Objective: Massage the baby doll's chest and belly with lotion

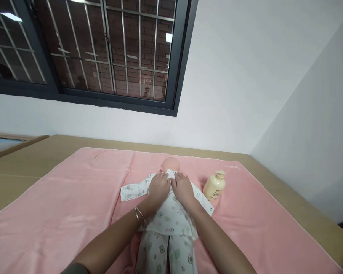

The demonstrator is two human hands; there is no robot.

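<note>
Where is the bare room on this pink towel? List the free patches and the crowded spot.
Free: the wide stretch of pink towel left of the doll, and a narrower strip right of the lotion bottle up to the towel's edge. Crowded: the doll's chest, where the left hand and right hand rest, bottle close beside.

a doll (168,213) lies on a towel (74,198) over the table (20,163), a bottle (214,185) just right of it.

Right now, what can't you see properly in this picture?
- Doll: its legs run off the bottom edge, head view.
- Doll's chest: hidden under the left hand and right hand.
- Bottle: its label print is too small to read.
- Outside the window: dim behind bars and reflections.
</note>
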